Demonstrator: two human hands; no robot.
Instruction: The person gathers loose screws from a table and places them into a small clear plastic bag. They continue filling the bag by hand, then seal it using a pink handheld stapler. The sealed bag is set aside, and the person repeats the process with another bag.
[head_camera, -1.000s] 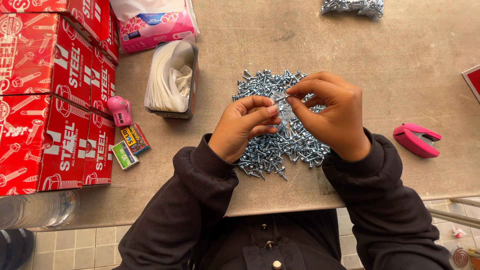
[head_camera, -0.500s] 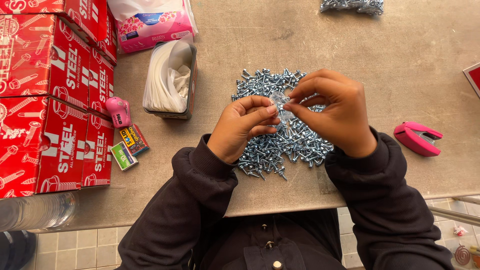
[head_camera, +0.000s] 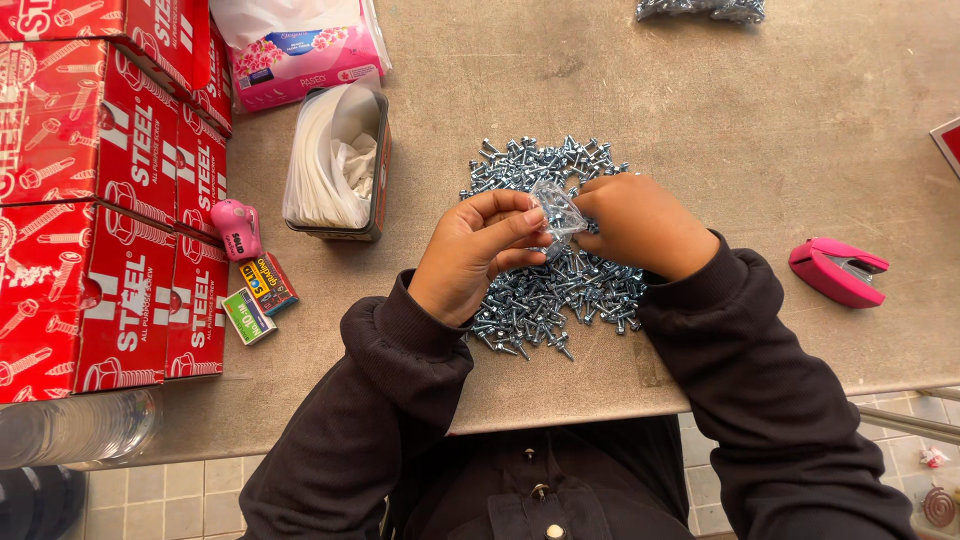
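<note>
Bag (head_camera: 558, 208) pinched between left hand (head_camera: 478, 252) and right hand (head_camera: 645, 224) grip, above screws (head_camera: 545, 290)

A worn grey-brown table (head_camera: 700, 110) carried a heap of silvery screws (head_camera: 545, 290), stacked red cardboard boxes (head_camera: 100, 200), a dark tin of white bags (head_camera: 340, 160), and a pink stapler (head_camera: 838, 272).

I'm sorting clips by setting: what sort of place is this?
Probably a small hardware packing bench. A heap of loose screws lies on the table, red screw cartons are stacked at one side, and both hands work a small clear bag over the heap.
</note>
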